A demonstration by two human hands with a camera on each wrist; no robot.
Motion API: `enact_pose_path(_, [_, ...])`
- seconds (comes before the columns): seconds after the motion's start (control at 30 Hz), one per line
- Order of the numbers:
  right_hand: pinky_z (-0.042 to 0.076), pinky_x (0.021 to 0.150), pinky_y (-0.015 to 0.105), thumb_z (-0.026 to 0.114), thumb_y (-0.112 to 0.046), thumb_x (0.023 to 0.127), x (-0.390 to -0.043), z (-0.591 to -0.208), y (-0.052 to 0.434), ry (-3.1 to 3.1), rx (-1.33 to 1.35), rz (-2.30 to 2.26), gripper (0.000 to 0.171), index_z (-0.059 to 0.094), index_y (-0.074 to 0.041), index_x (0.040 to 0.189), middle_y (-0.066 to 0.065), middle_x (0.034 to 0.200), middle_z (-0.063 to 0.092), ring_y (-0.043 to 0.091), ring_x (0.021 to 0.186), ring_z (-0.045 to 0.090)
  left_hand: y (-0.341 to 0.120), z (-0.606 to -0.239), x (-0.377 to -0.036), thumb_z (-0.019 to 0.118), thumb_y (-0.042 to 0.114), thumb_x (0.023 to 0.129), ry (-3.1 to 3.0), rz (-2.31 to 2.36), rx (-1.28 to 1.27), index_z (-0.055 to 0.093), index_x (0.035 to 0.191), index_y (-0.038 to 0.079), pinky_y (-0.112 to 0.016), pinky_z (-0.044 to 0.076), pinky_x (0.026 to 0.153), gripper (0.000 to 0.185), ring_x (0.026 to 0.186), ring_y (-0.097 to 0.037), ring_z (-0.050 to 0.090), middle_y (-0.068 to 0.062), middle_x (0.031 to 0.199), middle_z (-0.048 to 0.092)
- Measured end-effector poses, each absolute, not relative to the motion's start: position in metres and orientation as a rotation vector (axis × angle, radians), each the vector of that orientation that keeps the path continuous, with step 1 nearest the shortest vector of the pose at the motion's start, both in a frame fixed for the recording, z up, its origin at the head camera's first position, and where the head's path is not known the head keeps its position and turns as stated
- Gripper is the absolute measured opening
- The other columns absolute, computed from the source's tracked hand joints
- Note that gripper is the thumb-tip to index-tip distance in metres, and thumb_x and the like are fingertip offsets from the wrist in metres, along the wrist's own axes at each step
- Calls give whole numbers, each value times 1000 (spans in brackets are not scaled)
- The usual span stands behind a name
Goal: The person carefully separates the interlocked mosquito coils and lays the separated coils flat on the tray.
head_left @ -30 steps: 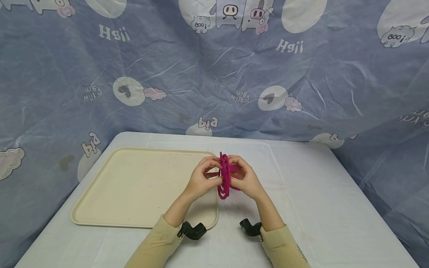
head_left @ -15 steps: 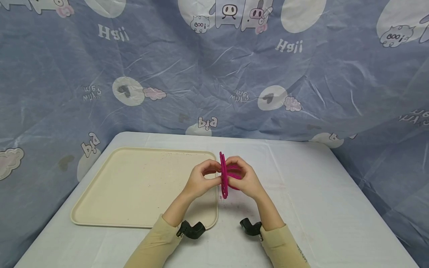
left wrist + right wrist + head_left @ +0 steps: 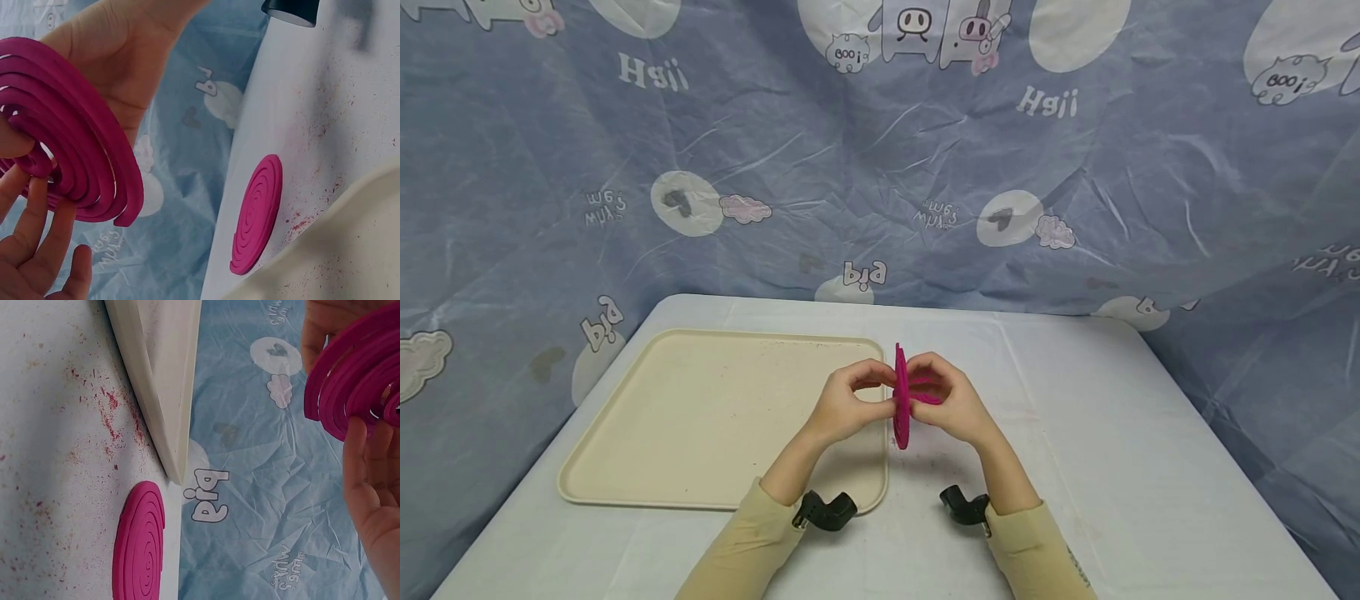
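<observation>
Head view: both hands meet above the white table, left hand and right hand pinching a pink spiral coil held on edge, just right of the beige tray.

Left wrist: fingers curl under the coil; a second coil lies flat on the table.

Right wrist: fingers grip the coil; the flat coil lies beside the tray's corner.

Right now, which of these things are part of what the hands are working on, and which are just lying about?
In use: pink spiral coil, held upright between the left hand and right hand.

Lying about: second pink coil flat on the table; cream tray; patterned blue cloth behind.
</observation>
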State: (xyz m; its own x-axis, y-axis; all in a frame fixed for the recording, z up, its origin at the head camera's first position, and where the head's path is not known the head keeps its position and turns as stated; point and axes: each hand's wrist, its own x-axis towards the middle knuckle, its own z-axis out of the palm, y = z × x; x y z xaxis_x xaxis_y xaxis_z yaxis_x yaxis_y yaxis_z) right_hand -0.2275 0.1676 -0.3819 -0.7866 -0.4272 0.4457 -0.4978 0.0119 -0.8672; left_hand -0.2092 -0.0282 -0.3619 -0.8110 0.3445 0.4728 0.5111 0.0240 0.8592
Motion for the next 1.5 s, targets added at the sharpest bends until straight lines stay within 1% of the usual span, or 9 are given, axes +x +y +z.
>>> enact_pose_path(0.1, [50, 87, 39, 63, 11, 75, -228, -382, 168, -2198, 1009, 1921, 36, 53, 4, 109, 14, 100, 58, 28, 96, 59, -29, -362, -209, 70, -8, 73, -2152, -1913, -918, 62, 96, -9, -49, 46, 91, 24, 94, -37, 61, -22, 92, 65])
enact_pose_path(0.33, [50, 86, 43, 64, 8, 75, -225, -381, 168, -2223, 1003, 1942, 35, 54, 4, 109, 14, 102, 59, 37, 95, 59, -32, -362, -211, 70, -8, 73, -2145, -1917, -970, 62, 94, -7, -54, 45, 90, 22, 93, -38, 59, -21, 90, 64])
enact_pose_path(0.63, [50, 87, 40, 63, 11, 76, -226, -381, 169, -2143, 1073, 1990, 36, 52, 7, 109, 7, 102, 59, 34, 96, 58, -30, -365, -213, 68, -12, 72, -2064, -2021, -972, 60, 95, -10, -55, 44, 91, 24, 92, -32, 57, -22, 92, 61])
enact_pose_path(0.83, [49, 89, 41, 63, 11, 76, -227, -383, 166, -2136, 1055, 1973, 35, 52, 5, 109, 6, 103, 59, 37, 98, 58, -28, -365, -211, 68, -12, 73, -2073, -1988, -913, 60, 95, -10, -54, 42, 95, 24, 93, -30, 58, -22, 91, 62])
enact_pose_path(1.03, [47, 91, 46, 61, 13, 75, -229, -386, 165, -2117, 1028, 1926, 36, 53, 5, 109, 7, 103, 59, 24, 98, 59, -25, -364, -208, 69, -9, 73, -2086, -1935, -829, 61, 96, -8, -54, 39, 98, 24, 97, -32, 58, -21, 94, 63])
enact_pose_path(1.13, [46, 93, 47, 62, 14, 74, -230, -386, 165, -2112, 1024, 1910, 36, 53, 6, 109, 5, 103, 59, 20, 99, 59, -24, -363, -207, 69, -8, 74, -2090, -1943, -801, 61, 95, -8, -56, 35, 100, 23, 104, -32, 56, -20, 94, 62])
enact_pose_path(1.27, [48, 91, 40, 61, 14, 75, -230, -385, 165, -2089, 1047, 1935, 36, 51, 8, 108, 4, 102, 59, 19, 98, 59, -23, -363, -207, 68, -10, 73, -2063, -2027, -792, 59, 95, -10, -55, 37, 99, 23, 111, -33, 52, -23, 102, 57])
enact_pose_path(1.37, [50, 88, 35, 60, 16, 75, -230, -384, 164, -2064, 1075, 1972, 35, 49, 10, 108, 4, 101, 59, 18, 96, 59, -23, -365, -209, 68, -12, 72, -2035, -2075, -808, 57, 94, -11, -55, 41, 96, 24, 111, -36, 50, -27, 116, 49])
enact_pose_path(1.5, [50, 88, 35, 60, 16, 75, -230, -384, 163, -2068, 1085, 1986, 35, 49, 10, 108, 5, 101, 58, 18, 96, 58, -23, -378, -218, 68, -13, 74, -2007, -2126, -852, 56, 95, -10, -57, 41, 94, 25, 115, -40, 50, -27, 133, 43])
